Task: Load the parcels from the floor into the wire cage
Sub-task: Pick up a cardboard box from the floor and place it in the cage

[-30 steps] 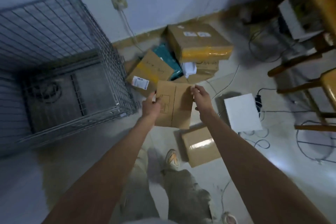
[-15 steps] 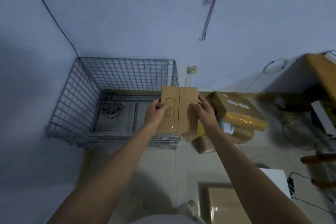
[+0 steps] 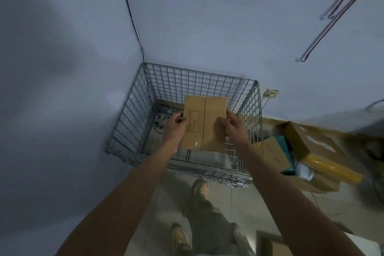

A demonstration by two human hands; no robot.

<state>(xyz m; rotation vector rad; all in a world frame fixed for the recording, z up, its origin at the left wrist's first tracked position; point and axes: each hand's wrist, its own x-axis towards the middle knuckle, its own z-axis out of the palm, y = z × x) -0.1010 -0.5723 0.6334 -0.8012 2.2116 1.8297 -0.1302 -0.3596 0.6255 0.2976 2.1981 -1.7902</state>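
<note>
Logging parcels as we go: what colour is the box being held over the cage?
Plain brown cardboard box, with a dark printed rectangle, clearest in the head view.

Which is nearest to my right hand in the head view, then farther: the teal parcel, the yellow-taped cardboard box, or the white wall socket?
From the right hand:
1. Teal parcel, floor, right.
2. White wall socket, wall, up-right; close to the first.
3. Yellow-taped cardboard box, far right.

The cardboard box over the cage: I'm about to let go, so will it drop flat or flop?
The cardboard box looks stiff: its faces stay flat between the left hand and right hand. Probably light, since only fingers pinch its edges. It should land flat, not roll.
</note>
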